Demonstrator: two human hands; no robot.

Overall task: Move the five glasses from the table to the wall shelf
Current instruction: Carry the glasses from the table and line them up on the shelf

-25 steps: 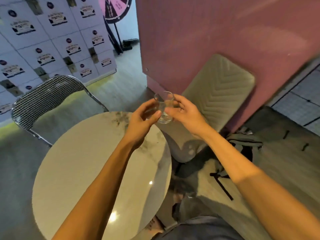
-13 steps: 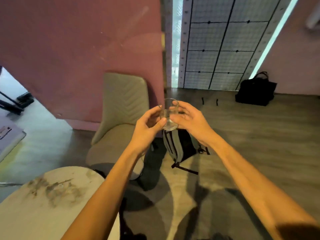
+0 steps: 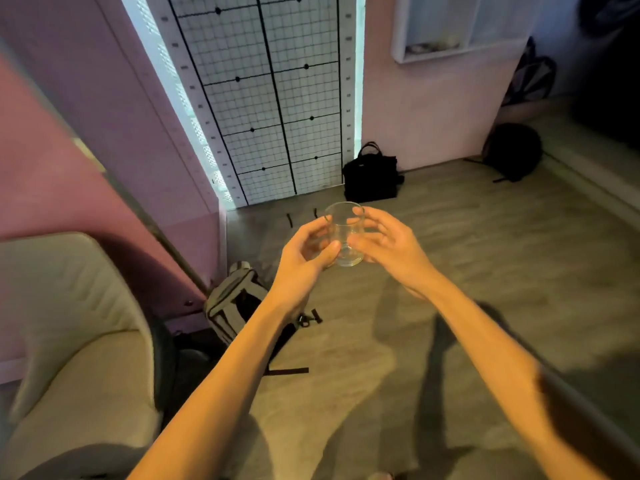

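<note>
A clear, empty glass (image 3: 344,233) hangs upright in mid-air over the floor, held from both sides. My left hand (image 3: 304,256) grips its left side with thumb and fingers. My right hand (image 3: 388,244) wraps around its right side. A white wall shelf (image 3: 457,29) with compartments hangs on the pink wall at the top right, far above and beyond the glass. The table and the other glasses are out of view.
A beige padded chair (image 3: 69,341) fills the lower left. A grey backpack (image 3: 239,303) lies on the floor beside it. A black bag (image 3: 370,174) stands against the grid panel (image 3: 270,98); another dark bag (image 3: 512,150) rests further right.
The view has swung right, away from the round table, which has left the frame. The wall shelf has come into sight. Both hands still hold the glass.
</note>
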